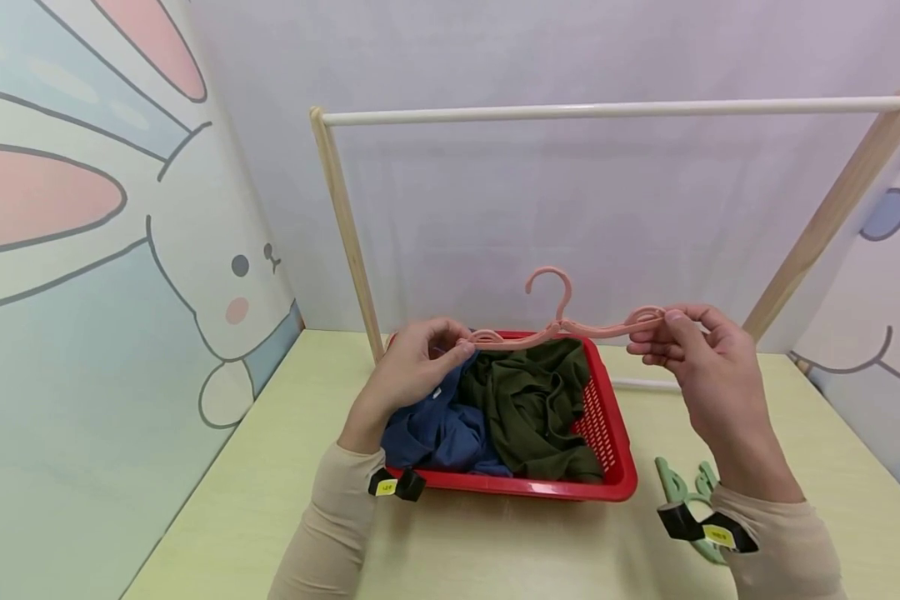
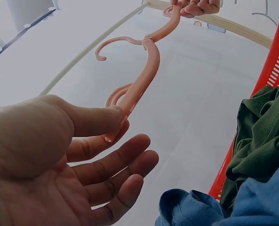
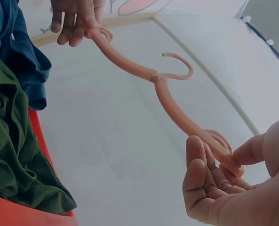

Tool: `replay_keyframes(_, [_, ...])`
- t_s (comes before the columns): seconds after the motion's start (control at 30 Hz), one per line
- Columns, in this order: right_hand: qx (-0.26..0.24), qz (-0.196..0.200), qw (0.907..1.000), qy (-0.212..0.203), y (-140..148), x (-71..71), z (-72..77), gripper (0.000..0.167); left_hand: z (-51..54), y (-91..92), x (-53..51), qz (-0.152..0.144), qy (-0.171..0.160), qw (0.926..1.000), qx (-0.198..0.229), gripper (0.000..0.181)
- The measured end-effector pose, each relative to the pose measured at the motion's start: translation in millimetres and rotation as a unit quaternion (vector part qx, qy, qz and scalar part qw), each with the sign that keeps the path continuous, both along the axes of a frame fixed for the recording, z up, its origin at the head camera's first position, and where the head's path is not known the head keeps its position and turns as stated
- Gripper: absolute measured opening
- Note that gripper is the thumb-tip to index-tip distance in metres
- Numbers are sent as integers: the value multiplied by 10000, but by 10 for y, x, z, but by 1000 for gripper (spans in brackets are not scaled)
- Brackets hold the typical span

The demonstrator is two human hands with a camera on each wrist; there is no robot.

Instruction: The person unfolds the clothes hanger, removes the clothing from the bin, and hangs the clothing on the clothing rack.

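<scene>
We hold the pink hanger (image 2: 153, 59) over the far side of the red basket (image 1: 540, 490), its long axis running sideways between us: left hand (image 1: 412, 362) and right hand (image 1: 712, 362) each pinch one end, about equally near its upward hook (image 1: 567, 293).
</scene>
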State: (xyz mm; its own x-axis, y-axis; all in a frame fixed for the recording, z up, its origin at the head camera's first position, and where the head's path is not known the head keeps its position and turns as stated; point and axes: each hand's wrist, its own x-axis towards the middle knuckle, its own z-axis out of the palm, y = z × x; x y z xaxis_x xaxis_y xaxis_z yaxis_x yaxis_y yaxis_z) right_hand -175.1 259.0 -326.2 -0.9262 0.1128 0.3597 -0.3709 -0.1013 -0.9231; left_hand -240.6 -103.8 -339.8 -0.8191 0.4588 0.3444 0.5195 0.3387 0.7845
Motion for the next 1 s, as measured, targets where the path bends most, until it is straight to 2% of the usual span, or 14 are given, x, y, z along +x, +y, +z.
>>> replay_keyframes(0.37, [-216, 183, 9996, 37, -11, -2, 12, 30, -7, 4, -1, -112, 26, 9999, 15, 16])
replay_keyframes(1.0, [-508, 379, 9980, 15, -25, -15, 2, 30, -4, 12, -2, -129, -91, 9999, -16, 16])
